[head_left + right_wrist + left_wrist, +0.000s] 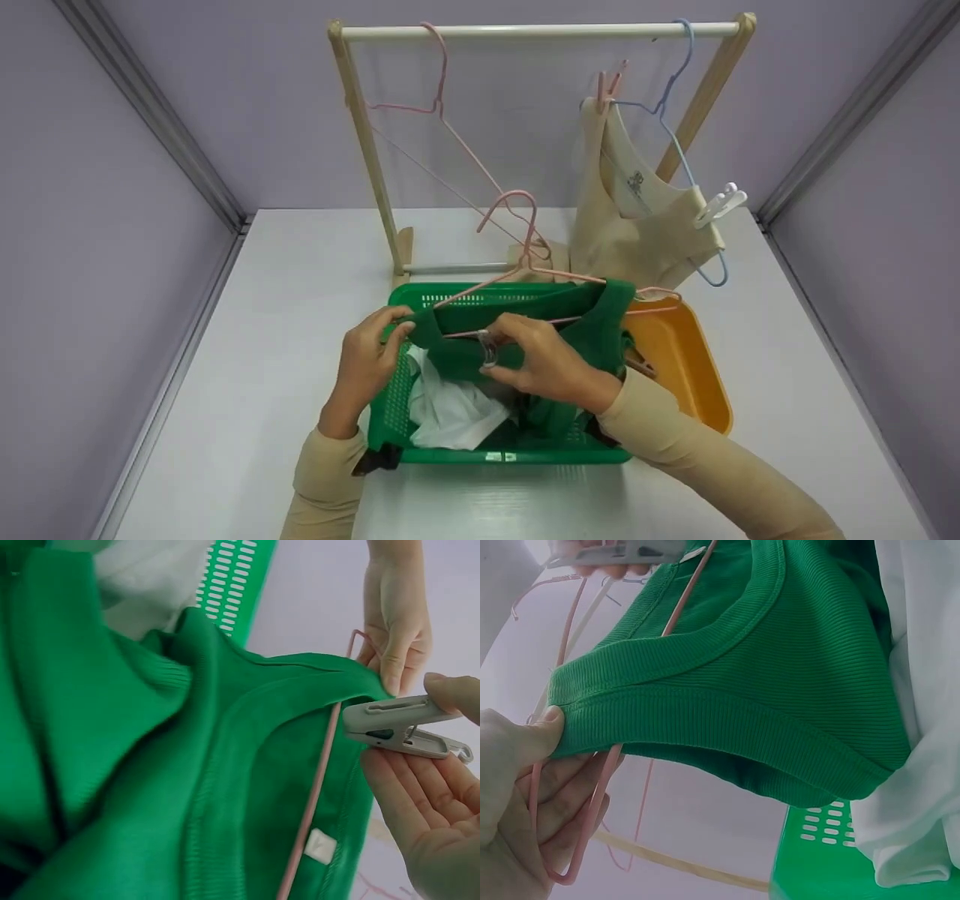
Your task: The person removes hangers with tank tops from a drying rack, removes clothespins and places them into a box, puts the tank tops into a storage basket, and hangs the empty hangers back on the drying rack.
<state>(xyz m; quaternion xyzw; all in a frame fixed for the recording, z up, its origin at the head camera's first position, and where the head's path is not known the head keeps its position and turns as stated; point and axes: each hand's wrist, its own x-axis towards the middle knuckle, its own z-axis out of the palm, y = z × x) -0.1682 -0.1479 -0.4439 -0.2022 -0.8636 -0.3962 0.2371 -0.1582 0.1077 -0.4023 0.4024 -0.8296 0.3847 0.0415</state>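
Clothespin (397, 714) pinched in the right hand (540, 356), strap of a green ribbed tank top (810, 652) pinched in the left hand (367, 352); the garment sits on a pink hanger (526, 261) over a green laundry basket (442, 455). Best, it seems, to keep the strap flat and clip cloth and wire together. The right wrist's view reveals a white neck tag (321, 846), indistinct from overhead; the head view adds a beige tank top (630, 240) beyond.

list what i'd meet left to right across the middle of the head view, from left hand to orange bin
left hand → held clothespin → right hand → orange bin
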